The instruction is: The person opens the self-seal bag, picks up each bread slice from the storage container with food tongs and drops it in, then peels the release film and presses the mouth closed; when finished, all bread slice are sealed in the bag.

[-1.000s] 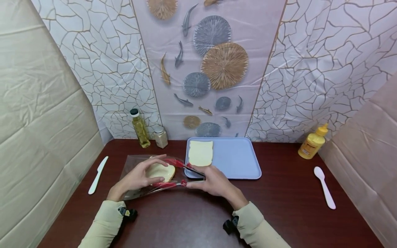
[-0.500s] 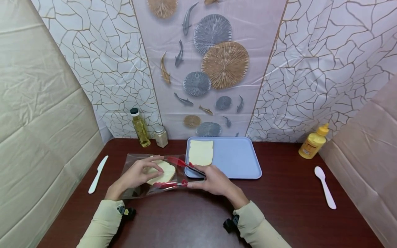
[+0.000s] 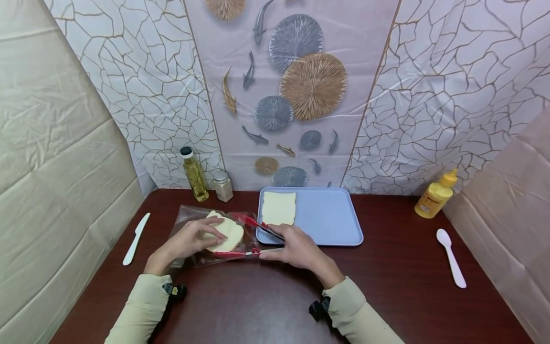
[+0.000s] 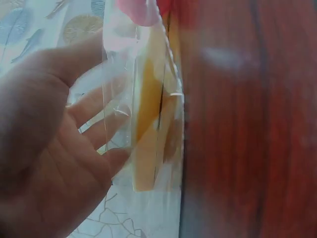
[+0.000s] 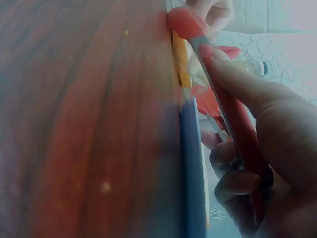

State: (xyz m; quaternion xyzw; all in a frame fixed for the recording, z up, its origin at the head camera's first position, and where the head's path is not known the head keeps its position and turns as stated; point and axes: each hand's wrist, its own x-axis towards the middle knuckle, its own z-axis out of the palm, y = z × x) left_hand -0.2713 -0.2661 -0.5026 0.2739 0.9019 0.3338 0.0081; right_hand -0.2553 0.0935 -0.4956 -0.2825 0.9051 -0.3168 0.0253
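One brown table (image 3: 240, 296), red tongs (image 5: 234, 111), patterned backdrop (image 3: 296, 95)

No text, number or sign can be read; the label (image 3: 428, 204) on the yellow bottle (image 3: 439, 192) is too small to make out.

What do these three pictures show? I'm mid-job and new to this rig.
No machine: a person works bare-handed. The wide picture is from a head-worn camera; each close one is from a wrist camera. The right hand holds red tongs, their tips either side of the bread in a clear bag. The left hand is over that bread; whether it presses, I can't tell. Also on the table: a blue tray bearing a bread slice, a knife, spoon, dark-capped bottle, jar and yellow bottle.
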